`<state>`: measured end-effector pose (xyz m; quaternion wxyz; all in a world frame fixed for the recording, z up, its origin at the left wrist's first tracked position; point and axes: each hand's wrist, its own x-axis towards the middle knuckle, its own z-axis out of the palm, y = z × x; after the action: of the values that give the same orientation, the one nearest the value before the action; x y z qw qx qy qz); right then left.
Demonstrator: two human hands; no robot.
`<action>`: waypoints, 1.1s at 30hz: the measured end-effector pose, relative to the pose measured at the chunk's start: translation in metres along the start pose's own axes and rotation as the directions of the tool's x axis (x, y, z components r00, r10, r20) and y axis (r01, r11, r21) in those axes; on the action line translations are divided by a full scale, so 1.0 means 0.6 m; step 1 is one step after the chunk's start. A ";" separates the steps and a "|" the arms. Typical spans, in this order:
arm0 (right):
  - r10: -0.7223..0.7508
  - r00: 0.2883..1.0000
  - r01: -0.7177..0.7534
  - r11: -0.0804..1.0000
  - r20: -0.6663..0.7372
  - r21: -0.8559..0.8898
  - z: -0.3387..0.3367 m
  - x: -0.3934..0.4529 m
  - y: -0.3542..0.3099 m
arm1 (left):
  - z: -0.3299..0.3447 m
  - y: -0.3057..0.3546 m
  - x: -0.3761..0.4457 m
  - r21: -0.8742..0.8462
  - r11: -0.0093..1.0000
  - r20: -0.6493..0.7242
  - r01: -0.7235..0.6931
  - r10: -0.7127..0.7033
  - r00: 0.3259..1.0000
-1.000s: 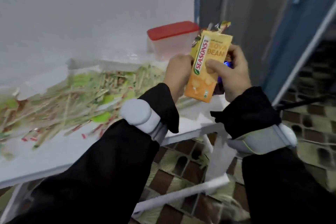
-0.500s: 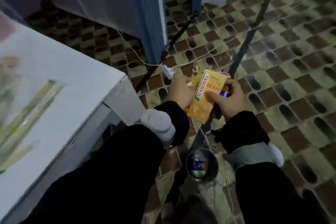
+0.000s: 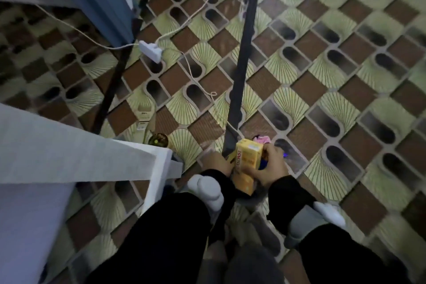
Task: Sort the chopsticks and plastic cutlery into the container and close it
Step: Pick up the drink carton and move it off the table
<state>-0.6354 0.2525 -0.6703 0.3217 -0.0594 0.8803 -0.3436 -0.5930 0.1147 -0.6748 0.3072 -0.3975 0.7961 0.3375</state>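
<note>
Both hands hold a bundle of rubbish over the tiled floor, to the right of the table. My right hand (image 3: 269, 168) grips a yellow drink carton (image 3: 246, 163) together with a blue and pink wrapper (image 3: 261, 139) behind it. My left hand (image 3: 216, 160) closes on the left side of the same bundle. The chopsticks, plastic cutlery and container are out of view.
A white table corner (image 3: 92, 159) fills the lower left. Black stand legs (image 3: 242, 64) cross the patterned floor. A white power strip (image 3: 151, 50) with cables lies at the upper middle. A dark round object (image 3: 158, 139) sits by the table corner.
My view swung from the table with the chopstick pile and red-lidded container down to the floor. Both hands kept hold of the carton and moved lower, beside the table.
</note>
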 end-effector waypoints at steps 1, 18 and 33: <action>0.015 1.000 -0.015 1.000 0.011 0.011 0.027 0.016 0.032 | 0.028 -0.013 0.028 -0.003 1.000 -0.002 0.009 -0.009 1.000; 0.374 0.887 -0.353 0.927 0.270 -0.123 0.192 0.136 0.183 | 0.184 -0.045 0.185 0.185 0.967 0.161 -0.176 0.147 0.976; -0.222 0.971 0.195 0.952 0.092 0.237 -0.177 -0.087 -0.412 | -0.326 0.169 -0.246 -0.464 0.796 -0.449 -0.388 0.166 0.878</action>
<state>-0.6878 0.1429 -0.4246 0.3396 -0.1354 0.8037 -0.4695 -0.6480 0.0706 -0.4191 -0.0342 -0.4024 0.7627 0.5052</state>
